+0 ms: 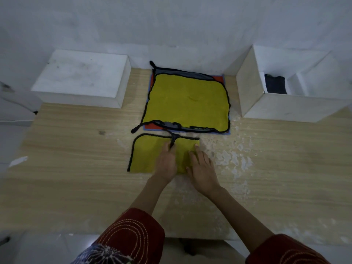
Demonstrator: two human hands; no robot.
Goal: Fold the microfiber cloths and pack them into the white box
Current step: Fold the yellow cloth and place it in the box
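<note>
Sleeves (pixel 133 237) overhang worn table (pixel 76 168); white box (pixel 285 107) abuts wall (pixel 171 21).

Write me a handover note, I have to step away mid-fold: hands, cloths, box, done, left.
Left hand: flat on the partly folded yellow cloth, fingertips at its black loop.
Right hand: flat on the same cloth.
Stack of unfolded cloths: just behind it, yellow on top.
White box: far right, open, one dark folded cloth inside.
Done: one cloth packed.
Left: finish this fold, pack it, then fold and pack the stack.
</note>
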